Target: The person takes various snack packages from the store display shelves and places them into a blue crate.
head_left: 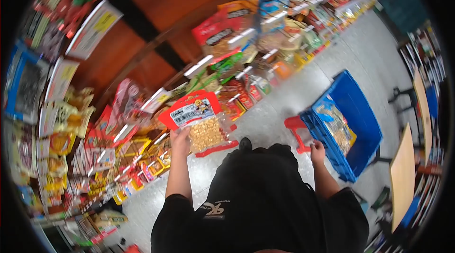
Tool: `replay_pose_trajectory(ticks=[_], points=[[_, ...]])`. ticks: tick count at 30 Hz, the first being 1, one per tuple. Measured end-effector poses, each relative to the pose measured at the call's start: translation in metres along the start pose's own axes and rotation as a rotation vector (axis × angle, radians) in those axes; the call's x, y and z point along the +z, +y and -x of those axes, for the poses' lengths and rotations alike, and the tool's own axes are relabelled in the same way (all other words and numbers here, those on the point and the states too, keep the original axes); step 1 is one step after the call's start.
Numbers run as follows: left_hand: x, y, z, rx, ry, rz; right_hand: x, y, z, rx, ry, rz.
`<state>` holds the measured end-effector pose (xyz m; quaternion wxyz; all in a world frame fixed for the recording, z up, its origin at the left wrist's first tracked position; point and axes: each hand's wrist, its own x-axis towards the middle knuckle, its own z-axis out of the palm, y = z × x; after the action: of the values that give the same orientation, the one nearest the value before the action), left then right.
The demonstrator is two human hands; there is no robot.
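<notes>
Our left hand (180,141) just edge-pinched the nut bag (206,132), could've slipped; right hand (317,151) half-curled, couldn't tell if empty

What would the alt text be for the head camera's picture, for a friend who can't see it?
A person's left hand holds a red-topped, see-through packet of pale, nut-like pieces before shelves crowded with packaged goods. The right hand is beside a blue crate with bagged goods inside; whether it touches the crate is unclear.
</notes>
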<state>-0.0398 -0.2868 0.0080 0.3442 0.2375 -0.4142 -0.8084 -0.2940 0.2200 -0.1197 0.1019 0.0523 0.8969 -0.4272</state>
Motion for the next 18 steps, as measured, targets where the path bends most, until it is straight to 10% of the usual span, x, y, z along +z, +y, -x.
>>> replay_pose_trajectory(ticks=[10,18], points=[[0.159,-0.115,0.002,-0.429,-0.083,-0.030,0.027,-0.132,0.011,-0.209,-0.622,-0.439],[0.307,-0.169,0.024,-0.516,-0.253,-0.180,-0.073,-0.137,-0.010,0.402,-0.996,-1.204]])
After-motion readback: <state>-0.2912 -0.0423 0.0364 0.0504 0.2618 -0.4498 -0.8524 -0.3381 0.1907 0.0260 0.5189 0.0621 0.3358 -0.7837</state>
